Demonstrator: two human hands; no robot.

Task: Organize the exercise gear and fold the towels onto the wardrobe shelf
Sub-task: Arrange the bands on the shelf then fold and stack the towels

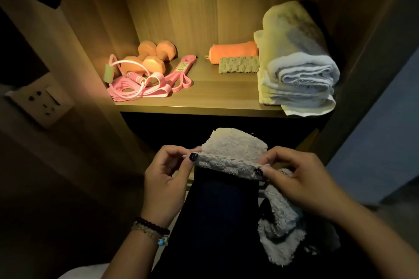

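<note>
Warm light fills an open wooden wardrobe, whose shelf (204, 99) sits ahead of a person seen from their own eye level. On its left side lies the exercise gear, already gathered: two orange dumbbells (151, 58), a skipping rope (136, 75) and pink resistance bands (179, 76), loosely heaped and touching. At the back are an orange rolled cloth (233, 51) and a small green folded cloth (239, 64). On the right, folded white towels (299, 84) are stacked, slightly overhanging the front edge.

Below the shelf, both hands hold a fluffy beige towel (231, 152) over the person's dark-clothed lap. The left hand (165, 183) and right hand (301, 179) each pinch a corner between thumb and fingers, stretching the top edge; the rest hangs down on the right. This towel appears to be mid-fold, so most of the job looks done.
</note>
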